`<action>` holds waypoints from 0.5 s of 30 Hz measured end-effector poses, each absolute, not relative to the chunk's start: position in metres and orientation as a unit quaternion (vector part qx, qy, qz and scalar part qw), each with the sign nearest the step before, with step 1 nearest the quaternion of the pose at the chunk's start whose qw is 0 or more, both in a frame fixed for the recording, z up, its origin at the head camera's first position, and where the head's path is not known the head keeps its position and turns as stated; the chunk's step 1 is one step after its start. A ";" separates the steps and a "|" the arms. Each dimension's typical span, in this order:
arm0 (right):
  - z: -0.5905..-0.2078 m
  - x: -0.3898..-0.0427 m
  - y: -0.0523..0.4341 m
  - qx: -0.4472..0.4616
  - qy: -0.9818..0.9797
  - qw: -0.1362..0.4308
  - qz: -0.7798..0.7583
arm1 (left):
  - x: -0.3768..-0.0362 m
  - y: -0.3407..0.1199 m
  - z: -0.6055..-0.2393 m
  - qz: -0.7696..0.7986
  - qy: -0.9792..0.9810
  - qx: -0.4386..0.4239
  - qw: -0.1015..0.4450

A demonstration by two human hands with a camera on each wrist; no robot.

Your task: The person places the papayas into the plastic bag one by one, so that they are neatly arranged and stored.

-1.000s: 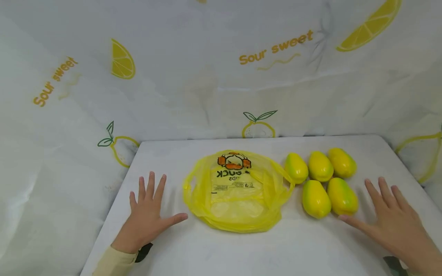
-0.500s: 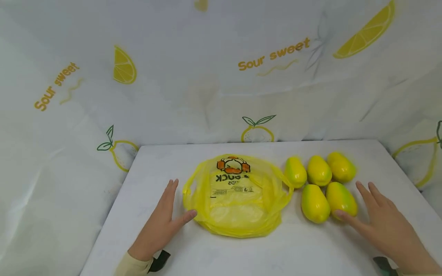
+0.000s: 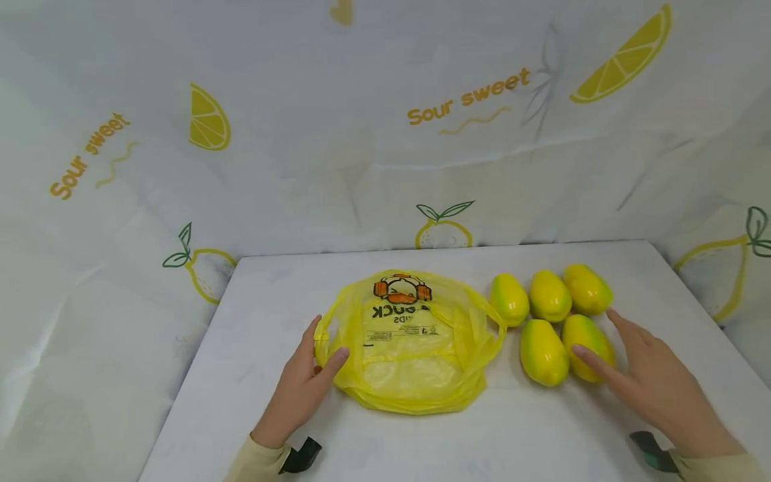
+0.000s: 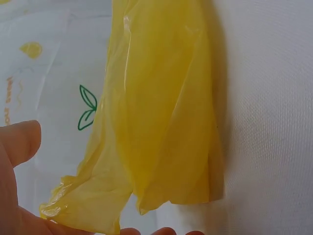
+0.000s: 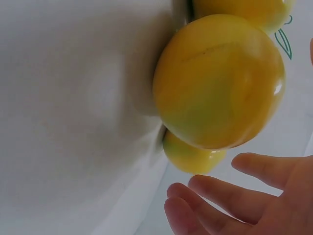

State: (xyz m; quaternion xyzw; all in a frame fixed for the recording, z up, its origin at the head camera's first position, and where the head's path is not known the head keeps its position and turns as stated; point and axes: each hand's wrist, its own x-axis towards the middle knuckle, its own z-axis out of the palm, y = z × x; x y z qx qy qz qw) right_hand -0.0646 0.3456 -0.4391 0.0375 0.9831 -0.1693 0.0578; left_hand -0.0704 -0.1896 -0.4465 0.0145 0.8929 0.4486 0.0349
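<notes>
A translucent yellow plastic bag (image 3: 409,378) with a duck print lies on the table, its mouth spread wide. My left hand (image 3: 298,388) is at the bag's left handle, thumb held apart from the fingers. In the left wrist view, the handle end of the bag (image 4: 83,205) lies against the fingers, and the thumb stays off it. My right hand (image 3: 656,381) is around the near right side of a yellow-green, papaya-like fruit (image 3: 587,335). In the right wrist view, a gap separates the loosely bent fingers from that fruit (image 5: 220,83).
Several similar fruits, among them a front one (image 3: 544,355) and a back one (image 3: 587,289), cluster right of the bag on the white table (image 3: 482,448). A white sheet (image 3: 301,181) printed with lemons hangs behind the table's far edge.
My left hand has moved right from beside the bag to its handle, fingers no longer spread. The right hand has moved left, closer to the nearest right fruit.
</notes>
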 end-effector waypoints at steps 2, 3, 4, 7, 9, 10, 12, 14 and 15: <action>-0.439 -0.067 0.344 0.036 0.982 0.066 -0.170 | -0.070 -0.189 -0.448 0.446 0.894 0.013 0.031; -0.438 -0.068 0.344 0.036 0.982 0.070 -0.170 | -0.070 -0.189 -0.448 0.447 0.894 0.014 0.031; -0.438 -0.069 0.343 0.036 0.982 0.073 -0.170 | -0.070 -0.189 -0.448 0.449 0.893 0.013 0.030; -0.437 -0.071 0.341 0.042 0.981 0.082 -0.168 | -0.070 -0.187 -0.449 0.456 0.889 0.016 0.031; -0.437 -0.072 0.340 0.044 0.981 0.085 -0.167 | -0.071 -0.186 -0.449 0.462 0.886 0.016 0.034; -0.437 -0.072 0.339 0.044 0.981 0.086 -0.167 | -0.071 -0.186 -0.448 0.463 0.885 0.015 0.035; -0.437 -0.073 0.338 0.042 0.981 0.087 -0.167 | -0.071 -0.186 -0.448 0.463 0.885 0.014 0.036; -0.437 -0.073 0.337 0.040 0.981 0.087 -0.167 | -0.072 -0.185 -0.448 0.462 0.886 0.011 0.035; -0.437 -0.073 0.337 0.040 0.981 0.087 -0.166 | -0.072 -0.185 -0.449 0.461 0.887 0.012 0.034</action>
